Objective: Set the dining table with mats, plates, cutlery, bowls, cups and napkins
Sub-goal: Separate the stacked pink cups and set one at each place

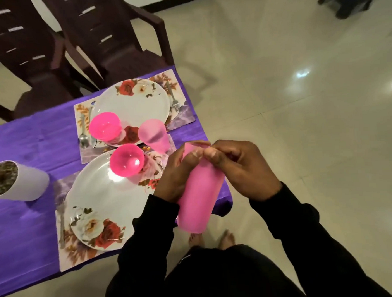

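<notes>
Your left hand [173, 174] grips a stack of pink cups [198, 193] (tilted, above the table's corner); your right hand [239, 168] pinches its top rim. One cup [154, 133] stands beside the far plate [131, 106].

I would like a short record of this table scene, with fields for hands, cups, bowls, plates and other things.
left hand: left hand grips the side of the stack of pink cups
right hand: right hand pinches the stack's top rim
cup on table: one pale pink cup between the two plates
bowls: far pink bowl on far plate; near pink bowl on near plate
cutlery: fork right of far plate; spoon left of it
other: white pot on purple tablecloth
</notes>
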